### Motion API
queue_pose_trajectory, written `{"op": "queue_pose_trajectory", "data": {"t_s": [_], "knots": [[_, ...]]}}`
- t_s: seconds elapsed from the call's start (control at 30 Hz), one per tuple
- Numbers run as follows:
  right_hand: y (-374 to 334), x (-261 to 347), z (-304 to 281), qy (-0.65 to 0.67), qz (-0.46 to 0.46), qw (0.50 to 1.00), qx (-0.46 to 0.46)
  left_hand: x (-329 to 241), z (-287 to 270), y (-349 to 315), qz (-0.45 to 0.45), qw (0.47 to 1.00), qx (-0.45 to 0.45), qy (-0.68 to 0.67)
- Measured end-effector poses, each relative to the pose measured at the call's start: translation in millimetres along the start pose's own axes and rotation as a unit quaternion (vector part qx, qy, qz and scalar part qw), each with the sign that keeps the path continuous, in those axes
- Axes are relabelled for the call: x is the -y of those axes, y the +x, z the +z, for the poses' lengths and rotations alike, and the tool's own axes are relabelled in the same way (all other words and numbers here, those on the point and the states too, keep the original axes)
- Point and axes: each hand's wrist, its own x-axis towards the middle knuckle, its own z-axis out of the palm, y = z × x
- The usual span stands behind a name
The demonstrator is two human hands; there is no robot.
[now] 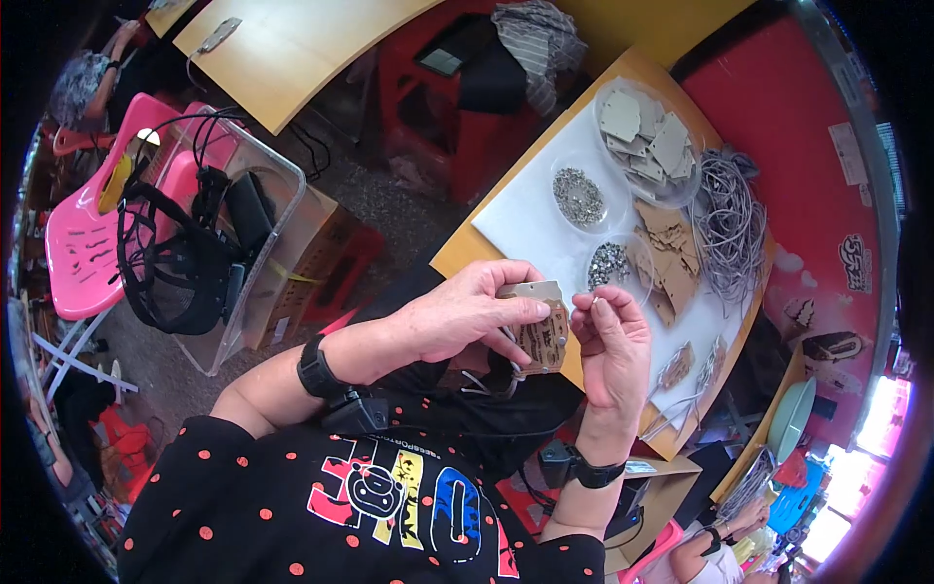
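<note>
My left hand point(462, 307) grips a small wooden plaque point(547, 341) with dark engraved marks and metal studs along its edge. A paler flat plate point(533, 290) shows at its top, under my thumb, and a grey cord hangs from its lower end. Close to the plaque's right edge, my right hand point(618, 341) is closed in a pinch of thumb and forefinger; whatever is between them is too small to name. Beyond my hands, small silver metal pieces point(578, 197) lie in one clear dish, and shiny studs point(610, 265) in another.
On the white-covered table, a clear bowl holds pale plates point(669, 146). Brown wooden plates point(671, 243), a heap of grey cords point(730, 219) and corded plaques point(675, 368) lie nearby. To my left stand a clear bin point(277, 161) and a pink chair point(83, 253). Other people sit around.
</note>
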Motion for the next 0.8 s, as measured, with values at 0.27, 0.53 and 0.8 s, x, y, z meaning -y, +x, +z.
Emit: {"op": "queue_pose_trajectory", "data": {"t_s": [0.27,0.53,0.8], "knots": [[-8,-15,-12,0.044,0.025,0.999,0.001,2,7,-3,0.02,0.998,0.026,0.044],[-31,5,8,-0.105,-0.088,0.99,0.016,15,-9,-10,0.495,0.629,0.102,0.59],[-47,3,-1,-0.19,-0.109,0.974,0.055,13,-8,-5,0.583,0.564,0.09,0.577]]}}
